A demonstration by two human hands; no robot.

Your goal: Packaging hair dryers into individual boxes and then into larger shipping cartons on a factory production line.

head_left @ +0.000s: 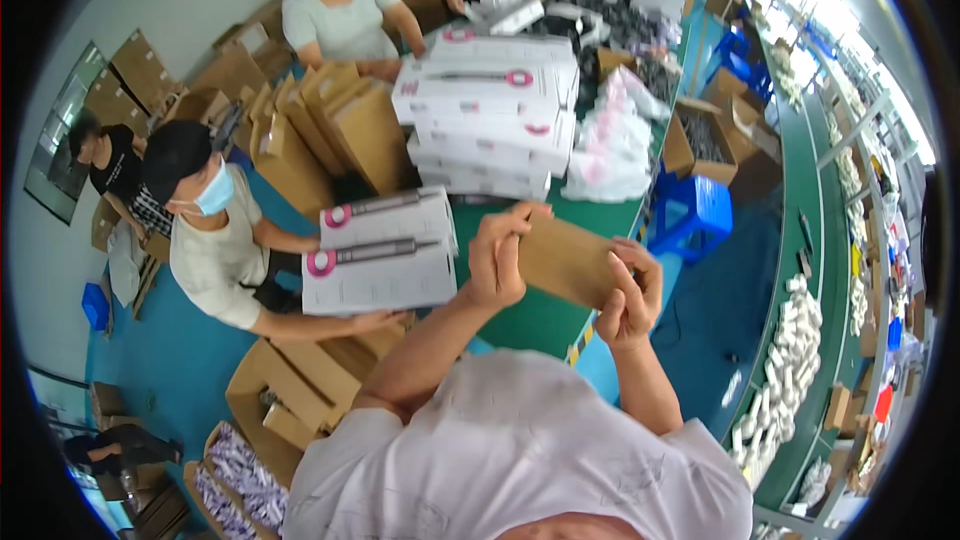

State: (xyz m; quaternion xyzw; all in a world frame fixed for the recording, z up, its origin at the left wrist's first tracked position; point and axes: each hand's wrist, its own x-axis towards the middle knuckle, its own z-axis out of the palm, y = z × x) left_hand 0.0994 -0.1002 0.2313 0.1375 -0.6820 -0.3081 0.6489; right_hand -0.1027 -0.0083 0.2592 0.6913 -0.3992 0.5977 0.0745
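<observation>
Between my hands is a flat brown cardboard piece (565, 260), held up in front of my chest and slightly tilted. The fingers of my left hand (497, 258) close on its left end. At the right end, my right hand (632, 292) grips it with thumb and fingers. Whether it is a folded sheet or a small box I cannot tell. Behind it lies the green tabletop (508, 292). Left of my left hand, a co-worker in a mask holds white printed boxes (380, 275) with a pink and grey picture.
More white boxes (490, 100) are stacked on the table, beside plastic-wrapped pieces (615, 140). Brown cartons (350, 130) stand behind the co-worker. A blue stool (695, 215) sits at the right. Farther right runs a green bench with white parts (785, 380). Open cartons (285, 395) are at lower left.
</observation>
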